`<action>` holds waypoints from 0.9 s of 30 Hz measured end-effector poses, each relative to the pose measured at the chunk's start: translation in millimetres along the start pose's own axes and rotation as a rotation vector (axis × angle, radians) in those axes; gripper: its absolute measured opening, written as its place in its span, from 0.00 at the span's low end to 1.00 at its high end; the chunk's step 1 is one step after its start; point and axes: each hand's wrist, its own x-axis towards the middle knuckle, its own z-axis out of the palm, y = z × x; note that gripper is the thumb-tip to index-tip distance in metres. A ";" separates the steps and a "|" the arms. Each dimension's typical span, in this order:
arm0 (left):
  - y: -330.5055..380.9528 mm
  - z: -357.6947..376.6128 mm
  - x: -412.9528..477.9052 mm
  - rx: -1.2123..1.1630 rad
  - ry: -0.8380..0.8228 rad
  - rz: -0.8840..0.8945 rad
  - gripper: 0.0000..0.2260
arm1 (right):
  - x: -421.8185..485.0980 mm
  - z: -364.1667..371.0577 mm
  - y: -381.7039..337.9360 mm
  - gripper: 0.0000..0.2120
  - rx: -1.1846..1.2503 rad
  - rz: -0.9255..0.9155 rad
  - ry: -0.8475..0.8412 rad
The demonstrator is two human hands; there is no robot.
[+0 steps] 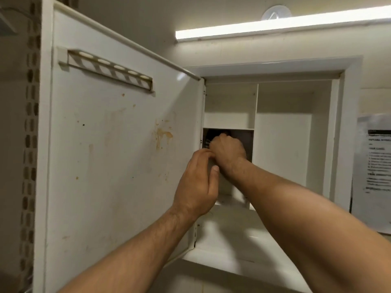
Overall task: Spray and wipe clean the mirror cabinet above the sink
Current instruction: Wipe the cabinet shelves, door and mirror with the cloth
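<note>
The mirror cabinet [273,69] hangs on the wall with its door [110,144] swung open to the left; the door's white inner face shows brown stains and specks. Both hands reach into the left middle compartment by the hinge edge. My right hand [227,150] is curled into a fist around something small and dark [208,136], mostly hidden by the fingers. Just below it, my left hand [198,185] has its fingers bent toward the hinge edge and its thumb against a grey surface [212,166]. I cannot tell what that hand holds. No spray bottle or cloth shows clearly.
White shelves [229,129] and a vertical divider [255,106] split the cabinet's inside. A slotted holder [110,69] is fixed high on the door. A strip light [275,26] glows above. A printed paper sheet [374,172] hangs on the wall to the right.
</note>
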 end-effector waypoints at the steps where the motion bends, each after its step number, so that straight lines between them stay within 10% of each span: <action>1: -0.2 -1.5 1.6 -0.005 0.021 -0.008 0.15 | -0.6 4.1 -6.6 0.13 0.054 -0.035 0.006; 5: -3.4 -5.1 -1.7 0.037 0.013 -0.016 0.15 | -16.9 19.9 -6.6 0.17 0.146 -0.206 0.016; 9: -6.9 -5.2 -11.0 0.177 -0.162 -0.039 0.17 | -64.7 28.3 2.8 0.08 0.050 -0.430 -0.362; 16: -6.6 -4.7 -11.5 0.521 -0.288 0.121 0.27 | -17.6 -16.3 42.3 0.12 -0.297 -0.250 0.119; 23: 5.2 2.7 -15.1 0.421 -0.254 0.040 0.24 | -81.7 22.8 -5.8 0.09 0.005 -0.284 -0.300; 27: 5.2 -3.6 -12.1 0.439 -0.252 0.030 0.23 | -46.4 4.2 15.9 0.17 -0.447 -0.364 -0.009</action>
